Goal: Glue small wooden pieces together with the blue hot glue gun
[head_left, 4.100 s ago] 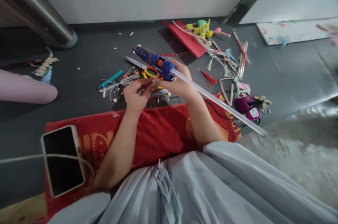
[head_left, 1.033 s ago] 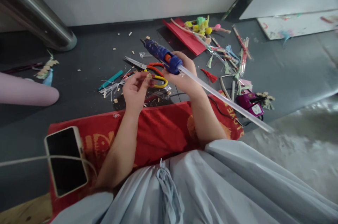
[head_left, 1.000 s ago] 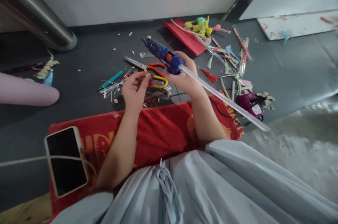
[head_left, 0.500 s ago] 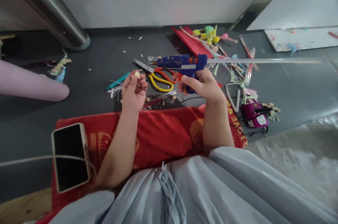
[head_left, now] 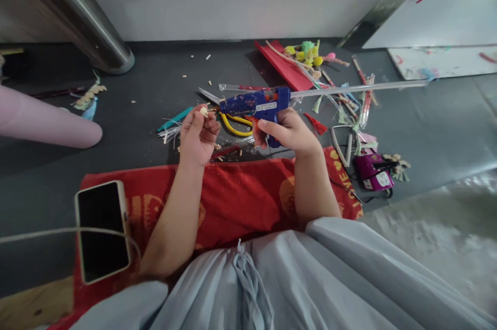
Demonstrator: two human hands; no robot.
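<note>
My right hand (head_left: 285,133) is wrapped round the handle of a blue glue gun (head_left: 248,103), fingers at its orange trigger. A long clear glue stick (head_left: 361,88) sticks out of the gun's back end to the right. Between the thumb and fingers of my left hand (head_left: 199,135) is a small cream-coloured piece (head_left: 204,112), too small to make out fully. The gun's nozzle points left, close beside that piece; whether they touch I cannot tell. Under the gun lie scissors with yellow and orange handles (head_left: 237,128), partly covered.
A red cloth (head_left: 240,190) lies before me with a phone (head_left: 103,231) at its left. Tassels, clear packets and a red sheet (head_left: 277,63) with yellow-green pompom pieces (head_left: 306,53) lie to the right. Beyond them are a purple power adapter (head_left: 373,172) and a metal post (head_left: 93,24).
My right hand has brought the glue gun left and slightly down, so its nozzle is now at the cream piece. The glue stick tilts up more. My left hand has hardly moved.
</note>
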